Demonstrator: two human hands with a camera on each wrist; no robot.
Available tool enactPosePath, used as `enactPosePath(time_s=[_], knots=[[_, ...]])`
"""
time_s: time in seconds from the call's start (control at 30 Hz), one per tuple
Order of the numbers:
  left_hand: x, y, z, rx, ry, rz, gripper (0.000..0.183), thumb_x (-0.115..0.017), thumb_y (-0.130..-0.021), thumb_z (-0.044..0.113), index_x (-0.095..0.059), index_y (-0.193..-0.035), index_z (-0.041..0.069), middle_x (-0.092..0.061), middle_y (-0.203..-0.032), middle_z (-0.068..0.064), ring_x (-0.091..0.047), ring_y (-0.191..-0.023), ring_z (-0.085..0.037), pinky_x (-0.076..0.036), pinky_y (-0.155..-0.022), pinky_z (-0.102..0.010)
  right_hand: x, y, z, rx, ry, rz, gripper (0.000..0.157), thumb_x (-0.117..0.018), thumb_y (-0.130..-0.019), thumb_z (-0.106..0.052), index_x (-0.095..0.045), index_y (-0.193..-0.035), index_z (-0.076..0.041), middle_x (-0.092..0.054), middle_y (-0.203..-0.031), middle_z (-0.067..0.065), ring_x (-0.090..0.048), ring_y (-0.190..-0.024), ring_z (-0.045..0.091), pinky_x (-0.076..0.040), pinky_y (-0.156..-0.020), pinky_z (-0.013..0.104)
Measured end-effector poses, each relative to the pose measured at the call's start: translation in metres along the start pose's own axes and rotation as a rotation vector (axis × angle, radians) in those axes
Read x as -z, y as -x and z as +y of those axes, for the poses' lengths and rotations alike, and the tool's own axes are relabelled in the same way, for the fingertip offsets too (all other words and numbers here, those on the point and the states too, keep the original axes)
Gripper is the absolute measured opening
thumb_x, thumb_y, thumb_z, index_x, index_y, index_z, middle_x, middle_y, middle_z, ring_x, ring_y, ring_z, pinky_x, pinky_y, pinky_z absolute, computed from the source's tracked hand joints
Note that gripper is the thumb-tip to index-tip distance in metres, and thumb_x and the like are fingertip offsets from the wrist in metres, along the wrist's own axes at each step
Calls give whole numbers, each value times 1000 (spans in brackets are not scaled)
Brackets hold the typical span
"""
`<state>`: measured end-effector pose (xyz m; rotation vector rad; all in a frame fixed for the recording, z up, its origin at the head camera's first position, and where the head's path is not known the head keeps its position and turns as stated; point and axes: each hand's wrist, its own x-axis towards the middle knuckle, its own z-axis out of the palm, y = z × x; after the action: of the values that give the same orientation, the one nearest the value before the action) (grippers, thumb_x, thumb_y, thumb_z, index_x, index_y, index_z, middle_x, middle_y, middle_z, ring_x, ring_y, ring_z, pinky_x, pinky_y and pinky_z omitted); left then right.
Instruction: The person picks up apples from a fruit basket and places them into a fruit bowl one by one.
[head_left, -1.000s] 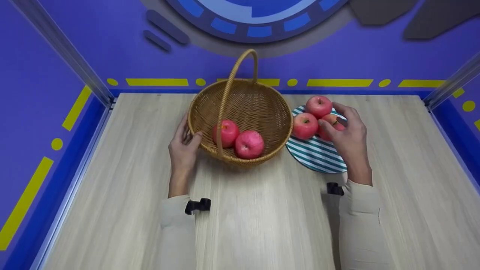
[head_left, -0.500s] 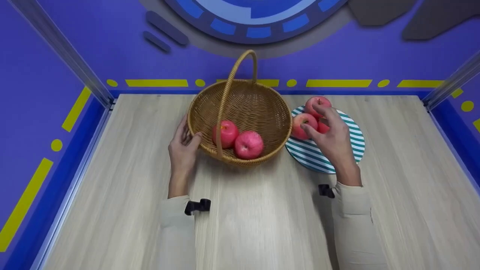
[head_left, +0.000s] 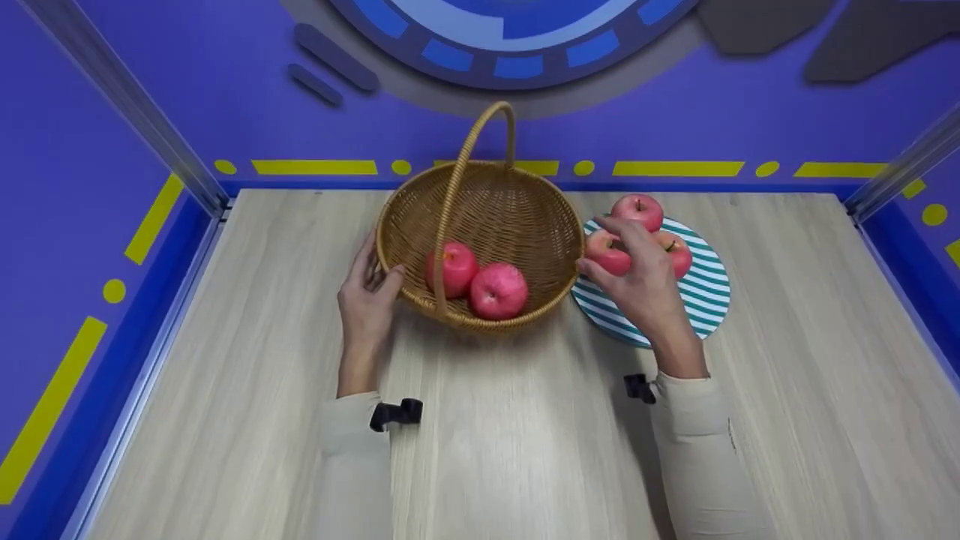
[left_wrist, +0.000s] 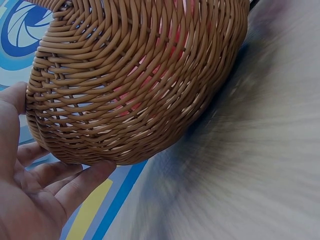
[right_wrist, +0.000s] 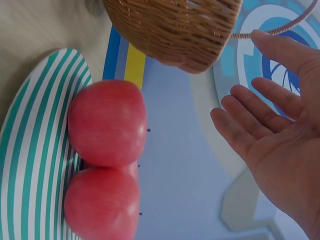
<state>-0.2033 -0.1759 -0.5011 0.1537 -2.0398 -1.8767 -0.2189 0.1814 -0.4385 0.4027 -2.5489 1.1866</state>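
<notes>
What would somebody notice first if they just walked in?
Probably the big brown basket in the middle, with two red apples inside and the left hand holding its side. Next, three more apples sit on the striped mat to its right, under the right hand.

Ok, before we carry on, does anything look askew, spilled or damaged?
Nothing looks spilled or damaged. The only uneven detail is minor: the two red apples inside the brown wicker basket sit bunched toward its near side, off-centre. The three other red apples are grouped on the round green-and-white striped plate.
</notes>
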Motion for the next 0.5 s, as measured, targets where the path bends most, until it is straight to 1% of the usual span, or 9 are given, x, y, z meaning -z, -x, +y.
enactPosePath(time_s=[0.13,0.27,0.4,0.5], knots=[[1,0,1,-2,5,1,65,-70,-98,11,-51,-160,15,-56,-155,-10,-61,-134,-28,-54,-106,-37,-5,1,-3,23,14,-12,67,-89,-87,-8,-61,-147,-4,-61,-145,14,-57,-131,33,-55,-103,60],[2,1,2,0,18,5,65,-70,-98,11,-51,-160,15,-56,-154,-10,-60,-134,-27,-54,-107,-37,-11,1,-8,56,12,-21,67,-89,-87,-9,-61,-147,-4,-63,-143,13,-57,-131,31,-54,-105,56],[1,1,1,10,35,8,65,-69,-97,11,-51,-160,14,-57,-154,-11,-60,-135,-27,-52,-108,-37,-14,0,-13,90,-7,-53,67,-89,-87,-10,-62,-147,-4,-64,-143,12,-56,-132,28,-53,-108,51],[-1,0,1,13,37,3,65,-69,-97,12,-52,-160,16,-56,-155,-10,-60,-135,-27,-52,-109,-37,-16,-1,-17,114,-9,-81,68,-89,-87,-10,-61,-149,-5,-63,-146,12,-56,-134,27,-52,-110,49]])
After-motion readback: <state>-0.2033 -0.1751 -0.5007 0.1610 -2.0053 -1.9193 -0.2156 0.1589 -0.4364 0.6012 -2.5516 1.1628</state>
